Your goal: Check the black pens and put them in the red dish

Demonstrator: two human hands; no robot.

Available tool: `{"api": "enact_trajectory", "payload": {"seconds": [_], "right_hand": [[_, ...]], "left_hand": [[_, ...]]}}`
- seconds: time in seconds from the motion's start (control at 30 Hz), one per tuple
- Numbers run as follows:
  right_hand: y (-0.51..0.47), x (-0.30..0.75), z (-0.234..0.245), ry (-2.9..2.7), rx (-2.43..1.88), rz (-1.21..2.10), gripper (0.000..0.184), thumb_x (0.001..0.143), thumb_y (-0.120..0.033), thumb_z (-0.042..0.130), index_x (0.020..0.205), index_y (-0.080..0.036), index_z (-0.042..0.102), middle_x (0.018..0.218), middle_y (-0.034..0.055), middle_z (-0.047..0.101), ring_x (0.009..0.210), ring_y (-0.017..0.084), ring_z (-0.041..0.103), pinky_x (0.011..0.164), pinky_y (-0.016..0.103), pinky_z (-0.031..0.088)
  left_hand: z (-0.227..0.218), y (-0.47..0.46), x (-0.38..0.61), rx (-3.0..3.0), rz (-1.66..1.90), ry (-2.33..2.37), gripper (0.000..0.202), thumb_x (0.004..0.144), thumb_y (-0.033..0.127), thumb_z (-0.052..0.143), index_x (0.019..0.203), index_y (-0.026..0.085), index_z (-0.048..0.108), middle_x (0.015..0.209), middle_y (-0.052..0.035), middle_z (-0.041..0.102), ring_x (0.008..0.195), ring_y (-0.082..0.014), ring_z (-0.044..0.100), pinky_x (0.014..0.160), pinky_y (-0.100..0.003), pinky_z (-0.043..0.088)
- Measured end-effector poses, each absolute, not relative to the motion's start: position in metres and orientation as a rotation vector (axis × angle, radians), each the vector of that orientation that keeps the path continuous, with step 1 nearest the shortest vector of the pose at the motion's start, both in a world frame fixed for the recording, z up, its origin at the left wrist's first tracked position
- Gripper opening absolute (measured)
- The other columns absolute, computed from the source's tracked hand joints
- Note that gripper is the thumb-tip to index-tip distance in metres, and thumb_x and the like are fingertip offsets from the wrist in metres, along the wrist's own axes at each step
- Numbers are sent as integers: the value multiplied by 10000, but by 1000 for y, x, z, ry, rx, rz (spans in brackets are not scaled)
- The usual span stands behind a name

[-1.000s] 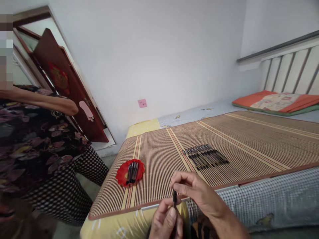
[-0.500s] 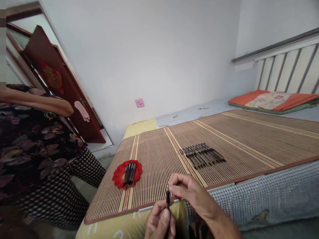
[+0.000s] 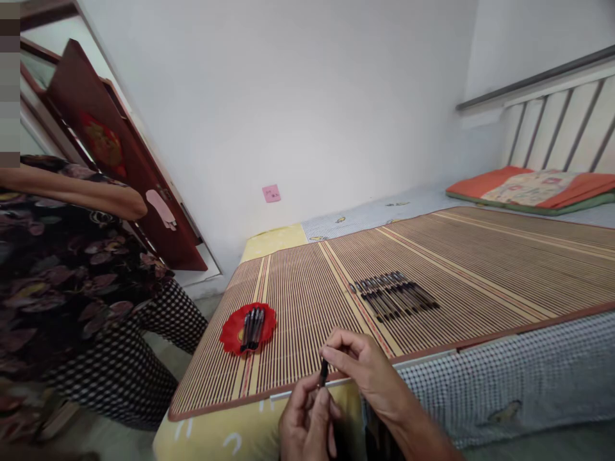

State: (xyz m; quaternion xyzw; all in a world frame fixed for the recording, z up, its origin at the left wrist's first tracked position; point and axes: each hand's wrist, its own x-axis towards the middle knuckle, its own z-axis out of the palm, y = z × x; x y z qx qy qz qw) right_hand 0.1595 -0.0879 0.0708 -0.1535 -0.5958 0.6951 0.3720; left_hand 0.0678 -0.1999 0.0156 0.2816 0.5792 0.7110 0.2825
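A dark pen [image 3: 323, 373] stands nearly upright at the near edge of the bed. Its lower part is gripped between the thumb and fingers of my left hand [image 3: 310, 419]. My right hand [image 3: 362, 368] pinches the pen's top end, so the tip is hidden by the fingers. On the mat beyond my right hand, several pens [image 3: 394, 298] lie side by side in a slanted row. To the left, a red scalloped plate [image 3: 230, 333] holds several more pens [image 3: 254, 328].
A striped bamboo mat [image 3: 302, 301] covers the bed. A folded orange quilt [image 3: 504, 182] lies at the far right by the white headboard [image 3: 552, 121]. Another person in a floral top [image 3: 72, 256] stands at the left, before a dark red door [image 3: 129, 160].
My right fingers have closed over the pen's upper end, which showed a bare silvery tip before. The view has shifted slightly; the pens on the mat and plate stay put.
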Motion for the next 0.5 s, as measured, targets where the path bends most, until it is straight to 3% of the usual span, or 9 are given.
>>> {"api": "enact_trajectory", "payload": {"seconds": [0.13, 0.23, 0.37, 0.43, 0.5], "right_hand": [[-93, 147, 62, -1528, -450, 1658, 416, 838, -549, 727, 695, -176, 610, 691, -23, 499, 678, 138, 438, 644, 285, 359], [-94, 137, 56, -1508, -486, 1625, 427, 838, -563, 703, 678, -185, 586, 667, -28, 480, 664, 141, 418, 632, 289, 343], [-95, 126, 42, -1478, -538, 1599, 429, 841, -573, 696, 685, -187, 592, 663, -27, 495, 663, 144, 434, 636, 288, 358], [-91, 123, 32, -1471, -550, 1616, 443, 838, -594, 703, 694, -188, 600, 662, -28, 506, 660, 144, 455, 632, 281, 374], [-80, 122, 22, -1542, -525, 1669, 458, 878, -622, 651, 750, -182, 643, 664, -19, 550, 646, 147, 498, 619, 271, 402]], "left_hand": [[11, -201, 68, 913, 2070, 1973, 426, 803, 568, 776, 1046, 221, 817, 668, -20, 709, 417, -112, 512, 434, -220, 433], [6, -198, 66, 1006, 2214, 2023, 250, 797, 389, 818, 1017, 272, 846, 788, -56, 774, 611, -204, 657, 633, -282, 539], [0, -188, 64, 1049, 2361, 1977, 225, 780, 222, 824, 994, 283, 859, 977, -103, 814, 873, -275, 737, 884, -329, 538], [-6, -182, 61, 1027, 2425, 1973, 208, 772, 213, 830, 970, 266, 862, 990, -122, 811, 927, -291, 741, 918, -335, 531], [-16, -178, 56, 963, 2397, 1971, 189, 775, 279, 840, 962, 250, 854, 923, -113, 801, 833, -274, 737, 800, -314, 555]]}}
